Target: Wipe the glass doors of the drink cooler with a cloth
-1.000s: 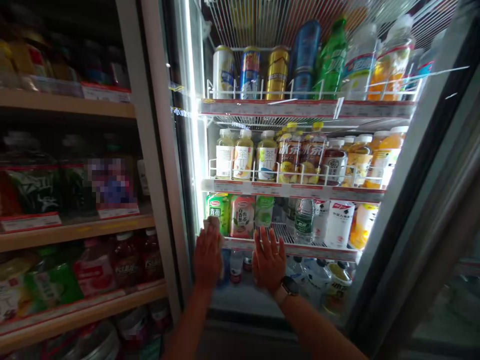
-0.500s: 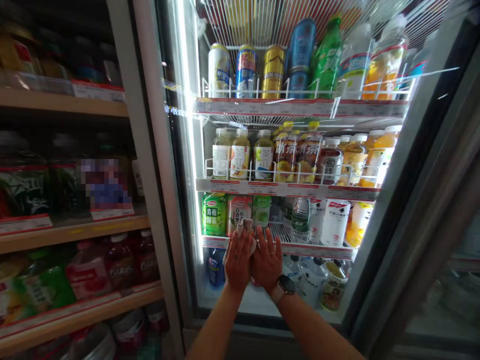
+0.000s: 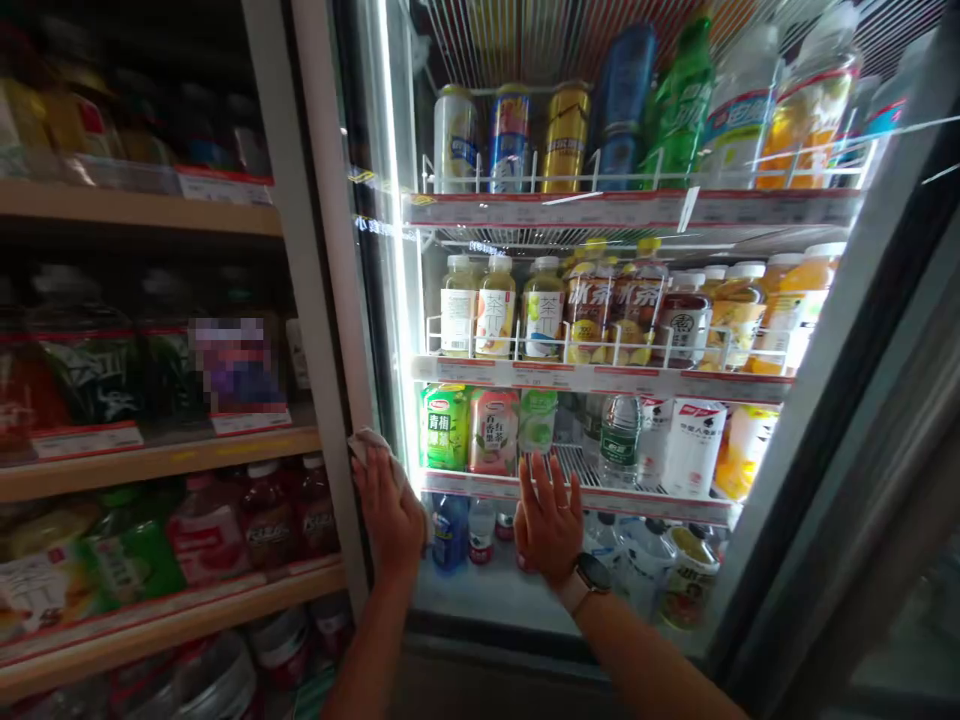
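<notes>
A pale cloth point(image 3: 370, 440) lies bunched under the fingers of my left hand point(image 3: 388, 515), which presses it against the left edge of the fridge's glass door, near the metal frame. Part of the cloth is hidden beneath the palm. My right hand point(image 3: 550, 515), with a ring and a watch point(image 3: 592, 572) on the wrist, rests against the glass with its fingers stretched out and nothing in them. Behind the glass near it stand a green-labelled water bottle point(image 3: 620, 440) and a pink-red drink bottle point(image 3: 493, 432).
Lit fridge shelves hold cans, such as a gold can point(image 3: 566, 138), and many bottles, among them a green bottle point(image 3: 681, 110). A metal door frame point(image 3: 307, 230) stands at left. Beyond it, a wooden shelf point(image 3: 172, 465) carries more drinks.
My left hand has slid left with the cloth, from beside my right hand to the door's left edge. My right hand stays on the glass; the view has shifted slightly left.
</notes>
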`<state>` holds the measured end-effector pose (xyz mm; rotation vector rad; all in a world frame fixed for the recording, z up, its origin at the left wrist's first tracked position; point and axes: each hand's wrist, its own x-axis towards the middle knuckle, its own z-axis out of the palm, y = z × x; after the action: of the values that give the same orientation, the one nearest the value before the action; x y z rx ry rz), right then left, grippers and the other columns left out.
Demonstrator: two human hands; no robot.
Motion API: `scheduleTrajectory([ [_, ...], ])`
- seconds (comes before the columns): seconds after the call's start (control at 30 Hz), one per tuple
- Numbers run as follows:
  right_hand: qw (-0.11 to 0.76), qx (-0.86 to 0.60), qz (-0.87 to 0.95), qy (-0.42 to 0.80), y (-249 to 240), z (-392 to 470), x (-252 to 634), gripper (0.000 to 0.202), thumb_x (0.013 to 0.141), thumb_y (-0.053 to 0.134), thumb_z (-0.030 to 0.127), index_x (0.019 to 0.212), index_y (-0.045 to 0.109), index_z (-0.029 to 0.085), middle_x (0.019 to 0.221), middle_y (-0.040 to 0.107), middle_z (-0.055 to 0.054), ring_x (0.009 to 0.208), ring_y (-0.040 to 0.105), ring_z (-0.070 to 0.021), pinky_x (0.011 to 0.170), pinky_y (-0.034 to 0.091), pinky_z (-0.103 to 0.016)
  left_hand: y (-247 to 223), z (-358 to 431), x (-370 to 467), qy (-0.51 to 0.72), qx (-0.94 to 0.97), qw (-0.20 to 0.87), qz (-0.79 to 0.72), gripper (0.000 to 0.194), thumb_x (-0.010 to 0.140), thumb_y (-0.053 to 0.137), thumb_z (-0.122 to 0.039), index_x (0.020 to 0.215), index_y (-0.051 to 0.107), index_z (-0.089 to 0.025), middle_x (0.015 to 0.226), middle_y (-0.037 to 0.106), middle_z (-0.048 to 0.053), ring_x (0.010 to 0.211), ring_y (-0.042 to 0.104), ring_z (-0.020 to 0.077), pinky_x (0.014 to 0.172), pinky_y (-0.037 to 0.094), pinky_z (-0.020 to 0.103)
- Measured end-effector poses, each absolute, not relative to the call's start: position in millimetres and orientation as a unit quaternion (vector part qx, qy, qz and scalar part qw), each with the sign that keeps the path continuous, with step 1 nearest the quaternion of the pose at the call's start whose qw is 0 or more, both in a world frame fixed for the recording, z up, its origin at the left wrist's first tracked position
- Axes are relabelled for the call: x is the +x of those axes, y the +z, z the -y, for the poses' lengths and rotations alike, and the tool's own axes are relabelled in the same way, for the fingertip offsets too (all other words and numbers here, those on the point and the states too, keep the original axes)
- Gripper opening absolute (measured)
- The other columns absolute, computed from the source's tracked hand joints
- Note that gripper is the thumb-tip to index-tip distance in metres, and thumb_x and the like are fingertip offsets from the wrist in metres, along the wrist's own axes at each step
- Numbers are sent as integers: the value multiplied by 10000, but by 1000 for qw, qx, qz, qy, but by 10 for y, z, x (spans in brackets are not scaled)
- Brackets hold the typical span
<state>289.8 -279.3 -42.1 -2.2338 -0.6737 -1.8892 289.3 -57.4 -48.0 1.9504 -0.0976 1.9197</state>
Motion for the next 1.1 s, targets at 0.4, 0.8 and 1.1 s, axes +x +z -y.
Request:
scheduleTrajectory([
  [0.4, 84, -729, 230, -640, -528, 2799, 3008, 561, 890, 391, 150, 1448, 446, 177, 1482, 483, -97, 1474, 256, -228, 1208, 188, -456, -647, 1771, 2967, 675, 699, 148, 185, 571, 971, 424, -138, 1514, 276, -235, 1507, 407, 42, 1436, 286, 199, 1195, 331, 395],
  [0.8, 70, -738, 228, -631, -425, 2795, 2910, 670, 896, 408, 179, 1541, 232, 134, 1483, 478, -113, 1486, 217, -250, 1217, 154, -477, -474, 744, 2906, 703, 698, 116, 69, 597, 956, 411, -128, 1526, 260, -220, 1565, 317, 58, 1477, 193, 205, 1232, 187, 390],
  [1.1, 74, -743, 213, -631, -490, 2770, 2957, 669, 882, 414, 183, 1535, 269, 169, 1501, 455, -108, 1456, 298, -266, 1202, 198, -479, -522, 1318, 2988, 701, 677, 199, 101, 521, 1001, 370, -206, 1516, 290, -217, 1561, 348, 71, 1474, 225, 213, 1223, 230, 415],
])
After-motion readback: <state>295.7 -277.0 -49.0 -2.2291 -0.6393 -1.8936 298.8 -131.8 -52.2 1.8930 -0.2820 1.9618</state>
